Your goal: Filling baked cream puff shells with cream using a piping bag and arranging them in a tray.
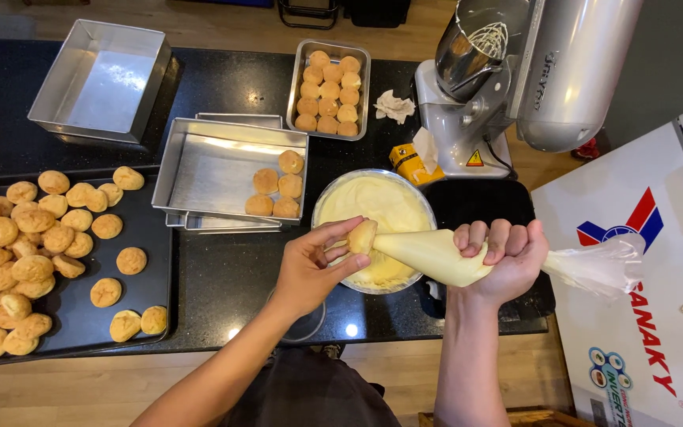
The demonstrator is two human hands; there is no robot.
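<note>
My left hand (314,265) holds a small golden puff (362,236) between thumb and fingers, above the front of a steel bowl (325,196) of pale cream. My right hand (503,257) is shut around a clear piping bag (432,255) full of the same cream. The bag's tip touches the puff. The twisted empty end of the bag (598,265) sticks out to the right of my fist.
A black tray (81,320) at the left holds several puffs. A square steel pan (199,170) holds several puffs in its right corner. Behind it stand a small pan of puffs (298,79), an empty pan (100,79), a stand mixer (515,71). A white chest appliance (634,316) stands at the right.
</note>
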